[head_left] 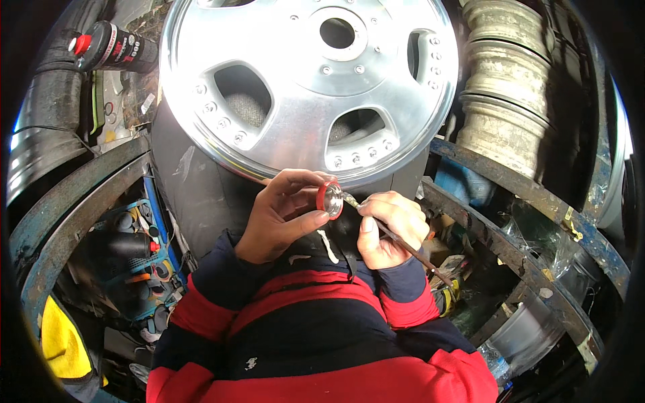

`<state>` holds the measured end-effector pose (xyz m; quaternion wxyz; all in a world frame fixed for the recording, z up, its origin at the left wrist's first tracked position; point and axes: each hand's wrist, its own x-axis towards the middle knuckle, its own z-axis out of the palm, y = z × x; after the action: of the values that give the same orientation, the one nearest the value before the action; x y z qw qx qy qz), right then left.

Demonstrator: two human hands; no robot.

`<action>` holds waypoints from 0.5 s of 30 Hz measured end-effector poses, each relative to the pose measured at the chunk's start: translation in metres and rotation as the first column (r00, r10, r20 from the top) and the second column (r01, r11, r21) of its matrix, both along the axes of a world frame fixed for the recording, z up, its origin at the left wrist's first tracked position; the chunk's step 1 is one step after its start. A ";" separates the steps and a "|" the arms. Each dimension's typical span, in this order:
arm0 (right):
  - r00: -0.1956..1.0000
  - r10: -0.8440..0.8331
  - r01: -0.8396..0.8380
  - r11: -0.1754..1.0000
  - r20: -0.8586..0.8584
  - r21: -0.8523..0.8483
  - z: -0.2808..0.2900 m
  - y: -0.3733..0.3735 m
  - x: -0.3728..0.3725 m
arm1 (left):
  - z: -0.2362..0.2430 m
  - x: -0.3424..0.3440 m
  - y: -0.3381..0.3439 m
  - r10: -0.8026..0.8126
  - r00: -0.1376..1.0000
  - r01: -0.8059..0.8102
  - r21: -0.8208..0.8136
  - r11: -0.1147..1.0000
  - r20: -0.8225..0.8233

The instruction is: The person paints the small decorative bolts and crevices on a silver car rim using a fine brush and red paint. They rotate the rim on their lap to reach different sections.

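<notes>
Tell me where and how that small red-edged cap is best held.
The red-edged cap is probably best pinched by its outer edge, thumb and fingers coming from the left, as the left hand holds it. It is round, with its shiny face turned right toward the stick in the right hand, so an outside grip should leave that face clear.

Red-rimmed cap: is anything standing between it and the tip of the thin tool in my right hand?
Nothing visible does. The left hand holds the red-rimmed cap, and the thin tool in the right hand points at it, tip at the edge; whether they touch is unclear. The wheel lies beyond both.
</notes>
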<state>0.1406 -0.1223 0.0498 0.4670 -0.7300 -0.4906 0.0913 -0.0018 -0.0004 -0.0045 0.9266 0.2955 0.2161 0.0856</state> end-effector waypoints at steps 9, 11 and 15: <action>0.903 -0.259 0.282 0.959 -0.342 0.019 -0.002 -0.016 0.003 | -0.001 0.000 0.001 -0.023 1.000 0.022 -0.022 1.000 -0.016; 0.770 -0.300 0.417 0.905 -0.563 0.088 -0.005 -0.016 0.015 | 0.001 0.001 0.002 -0.007 1.000 0.007 -0.047 0.999 -0.010; 0.757 -0.441 0.518 0.855 -0.482 0.031 -0.024 -0.028 0.046 | -0.001 0.002 0.000 0.002 1.000 -0.003 -0.069 0.998 -0.012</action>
<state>0.1868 -0.1507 0.0254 0.6345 -0.7481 -0.1680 0.0973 0.0005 -0.0005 -0.0051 0.9350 0.2633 0.2248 0.0775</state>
